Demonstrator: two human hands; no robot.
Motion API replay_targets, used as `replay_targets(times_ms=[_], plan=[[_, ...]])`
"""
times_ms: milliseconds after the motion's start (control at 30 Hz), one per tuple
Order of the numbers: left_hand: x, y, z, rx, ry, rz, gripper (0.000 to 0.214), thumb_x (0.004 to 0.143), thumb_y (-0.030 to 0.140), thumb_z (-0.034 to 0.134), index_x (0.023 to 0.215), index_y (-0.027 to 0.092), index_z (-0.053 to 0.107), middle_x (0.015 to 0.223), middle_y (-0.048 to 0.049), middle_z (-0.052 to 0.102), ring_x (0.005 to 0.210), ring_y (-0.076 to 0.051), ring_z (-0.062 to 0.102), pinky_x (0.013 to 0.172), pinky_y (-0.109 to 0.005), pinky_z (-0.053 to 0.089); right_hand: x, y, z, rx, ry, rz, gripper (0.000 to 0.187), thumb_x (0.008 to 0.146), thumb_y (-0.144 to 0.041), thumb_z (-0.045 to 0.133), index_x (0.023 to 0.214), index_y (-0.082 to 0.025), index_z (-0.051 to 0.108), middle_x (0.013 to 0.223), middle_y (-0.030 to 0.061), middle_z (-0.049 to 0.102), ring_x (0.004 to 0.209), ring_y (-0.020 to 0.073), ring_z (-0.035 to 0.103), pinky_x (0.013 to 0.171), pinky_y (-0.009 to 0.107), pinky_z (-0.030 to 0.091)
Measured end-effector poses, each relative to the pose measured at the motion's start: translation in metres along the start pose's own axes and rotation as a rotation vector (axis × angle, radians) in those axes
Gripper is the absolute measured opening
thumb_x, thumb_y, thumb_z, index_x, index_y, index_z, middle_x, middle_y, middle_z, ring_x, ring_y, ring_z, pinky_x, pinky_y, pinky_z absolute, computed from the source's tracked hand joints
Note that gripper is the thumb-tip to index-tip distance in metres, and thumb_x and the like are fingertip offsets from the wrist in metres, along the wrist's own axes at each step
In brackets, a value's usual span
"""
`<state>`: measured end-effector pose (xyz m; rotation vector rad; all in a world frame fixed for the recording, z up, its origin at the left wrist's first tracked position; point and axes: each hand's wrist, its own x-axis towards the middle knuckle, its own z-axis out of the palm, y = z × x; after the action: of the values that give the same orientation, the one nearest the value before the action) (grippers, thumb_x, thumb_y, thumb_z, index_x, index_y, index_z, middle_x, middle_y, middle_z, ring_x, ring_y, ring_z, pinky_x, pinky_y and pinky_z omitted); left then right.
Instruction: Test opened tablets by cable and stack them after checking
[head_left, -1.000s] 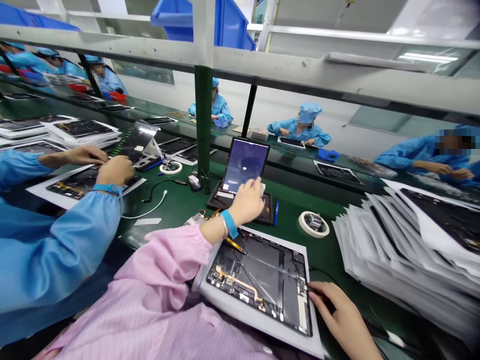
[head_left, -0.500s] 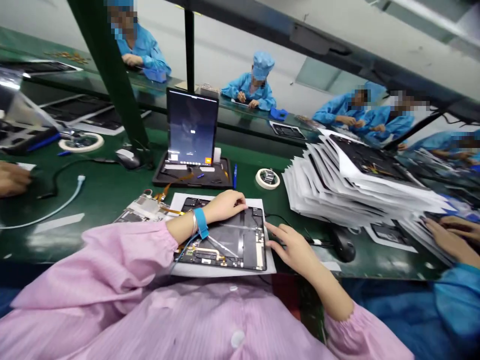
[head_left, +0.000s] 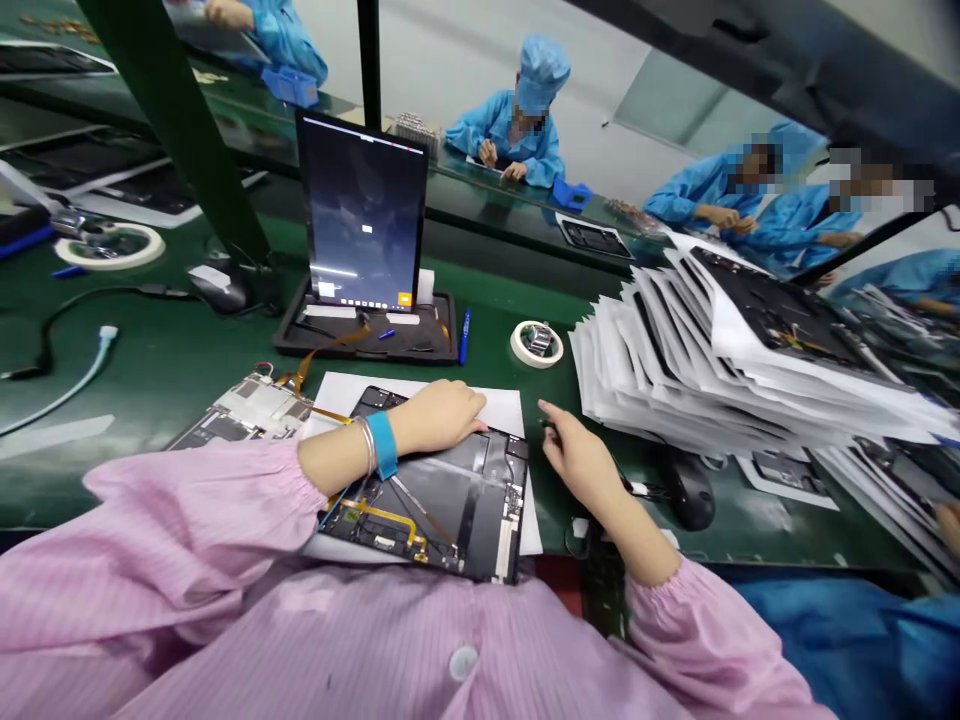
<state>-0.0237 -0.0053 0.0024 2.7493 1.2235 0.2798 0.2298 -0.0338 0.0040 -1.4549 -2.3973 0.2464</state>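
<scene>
In the head view an opened tablet (head_left: 442, 500), with dark battery cells and circuit parts exposed, lies turned askew on a white paper sheet (head_left: 510, 408). My left hand (head_left: 442, 412) reaches across it, fingers closed at its top edge; a blue wrist strap (head_left: 382, 444) is on that wrist. Right of the tablet, my right hand (head_left: 579, 455) is off the tablet, its fingers pinched on a thin black cable (head_left: 547, 425), mostly hidden by the hand. An orange flex ribbon (head_left: 301, 372) runs between a metal-backed board assembly (head_left: 251, 408) and the display area behind.
A lit screen (head_left: 366, 220) stands in a black tray (head_left: 442, 345). Beside it are a blue pen (head_left: 465, 335) and a tape roll (head_left: 537, 344). A tall stack of paper-interleaved panels (head_left: 675, 370) and a black mouse (head_left: 688, 490) are at right. Co-workers in blue sit across.
My right hand has come away from the tablet's right edge and closed on the black cable. The tablet has turned clockwise and shifted toward my body under my left hand. The view has moved slightly.
</scene>
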Motion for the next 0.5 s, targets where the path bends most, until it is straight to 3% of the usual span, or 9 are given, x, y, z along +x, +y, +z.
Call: replay_targets(times_ms=[67, 167, 233, 367, 500], plan=[[0.0, -0.005, -0.003, -0.051, 0.011, -0.044, 0.038, 0.093, 0.043, 0.04, 0.08, 0.014, 0.063, 0.082, -0.0107, 0.065, 0.081, -0.024, 0.059, 0.069, -0.032, 0.04, -0.009, -0.004, -0.008, 0.3, 0.042, 0.159, 0.025, 0.093, -0.029, 0.041, 0.113, -0.018, 0.053, 0.087, 0.0054, 0.061, 0.073, 0.0163, 0.061, 0.067, 0.03, 0.052], [-0.002, -0.016, -0.008, -0.179, 0.031, -0.2, 0.048, 0.095, 0.045, 0.031, 0.073, 0.016, 0.062, 0.078, -0.0081, 0.065, 0.074, -0.021, 0.059, 0.065, -0.03, 0.038, -0.019, -0.013, -0.014, 0.754, -0.109, 0.363, 0.024, 0.091, -0.041, 0.048, 0.1, -0.02, 0.053, 0.073, -0.0011, 0.056, 0.048, 0.0094, 0.052, 0.047, 0.025, 0.049], [-0.002, -0.023, -0.008, -0.247, 0.023, -0.3, 0.052, 0.093, 0.053, 0.031, 0.07, 0.017, 0.061, 0.071, -0.0059, 0.064, 0.065, -0.019, 0.057, 0.058, -0.029, 0.034, -0.019, -0.018, -0.012, 0.96, -0.205, 0.44, 0.028, 0.087, -0.045, 0.054, 0.097, -0.019, 0.051, 0.071, -0.0031, 0.055, 0.043, 0.0075, 0.048, 0.043, 0.025, 0.051], [0.0, -0.026, -0.003, -0.268, 0.01, -0.361, 0.057, 0.085, 0.066, 0.036, 0.065, 0.018, 0.059, 0.063, -0.0039, 0.063, 0.058, -0.017, 0.054, 0.052, -0.027, 0.027, -0.015, -0.02, -0.002, 1.093, -0.286, 0.491, 0.033, 0.083, -0.047, 0.059, 0.095, -0.018, 0.049, 0.068, -0.0049, 0.053, 0.041, 0.0058, 0.046, 0.041, 0.024, 0.052], [0.002, -0.023, -0.001, -0.235, -0.002, -0.372, 0.059, 0.084, 0.068, 0.034, 0.064, 0.018, 0.059, 0.063, -0.0037, 0.063, 0.057, -0.017, 0.054, 0.052, -0.027, 0.025, -0.012, -0.019, 0.005, 1.107, -0.317, 0.474, 0.032, 0.084, -0.046, 0.058, 0.096, -0.018, 0.047, 0.068, -0.0054, 0.054, 0.04, 0.0047, 0.045, 0.038, 0.02, 0.048]])
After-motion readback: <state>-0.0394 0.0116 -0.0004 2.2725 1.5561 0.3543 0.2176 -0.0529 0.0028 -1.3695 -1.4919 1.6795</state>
